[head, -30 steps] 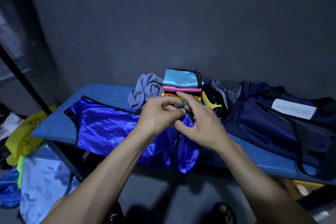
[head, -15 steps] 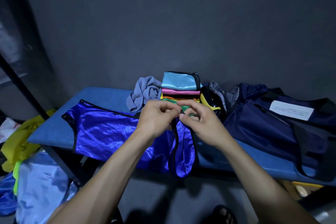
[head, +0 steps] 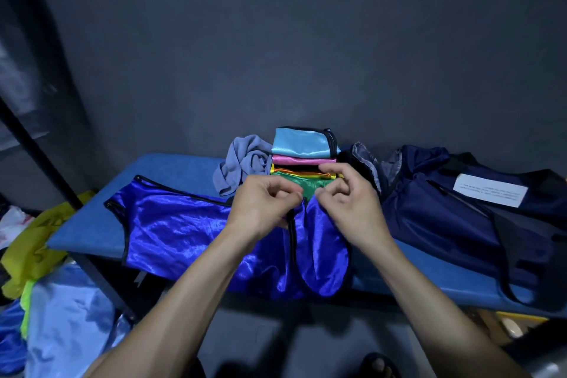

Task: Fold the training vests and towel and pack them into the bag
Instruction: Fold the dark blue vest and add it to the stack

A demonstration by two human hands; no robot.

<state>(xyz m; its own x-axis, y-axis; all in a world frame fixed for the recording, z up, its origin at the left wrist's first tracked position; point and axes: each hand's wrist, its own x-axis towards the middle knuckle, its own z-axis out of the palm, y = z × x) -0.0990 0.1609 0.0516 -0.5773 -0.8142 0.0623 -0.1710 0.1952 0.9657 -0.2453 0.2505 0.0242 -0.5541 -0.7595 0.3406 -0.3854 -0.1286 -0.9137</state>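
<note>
Dark grey wall behind; a blue desk (head: 171, 169) runs along it. We see a shiny royal-blue vest (head: 171, 227) spread over the desk's front edge, part of it hanging off. Left hand (head: 264, 209) and right hand (head: 349, 209) sit close together above it, each pinching the vest's black-trimmed top edge between thumb and fingers. Just behind the hands, at the back edge, a stack of folded vests (head: 302, 152), light blue on top. A crumpled grey towel (head: 242, 163) touches the stack's left side. The navy bag (head: 445, 209) lies toward the desk's right end.
</note>
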